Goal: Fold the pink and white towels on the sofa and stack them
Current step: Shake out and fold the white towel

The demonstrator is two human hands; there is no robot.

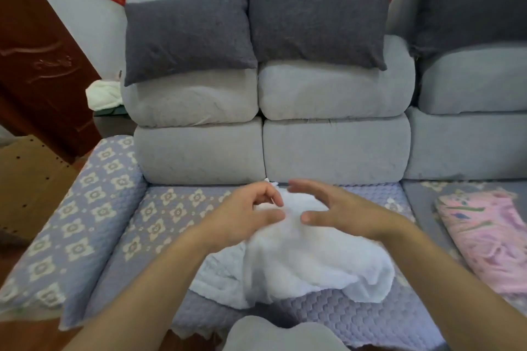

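Both my hands poised over the crumpled white towel.

The white towel [299,262] lies bunched on the seat nearest me: soft, light, floppy, best pinched at its corners. My left hand [251,214] hovers loosely curled, my right hand [336,208] spread open, neither gripping. The pink towel [484,239] lies rightward on the sofa [199,151].

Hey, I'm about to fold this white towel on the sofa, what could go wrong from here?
1. The white towel lies crumpled with a layer bunched underneath; folding without spreading it flat would likely give a lumpy fold.
2. Its near edge sits close to the front of the seat cover; a tug could slide it off.
3. Left hand and right hand hover above it, gripping nothing; grabbing mid-cloth rather than corners may skew it.
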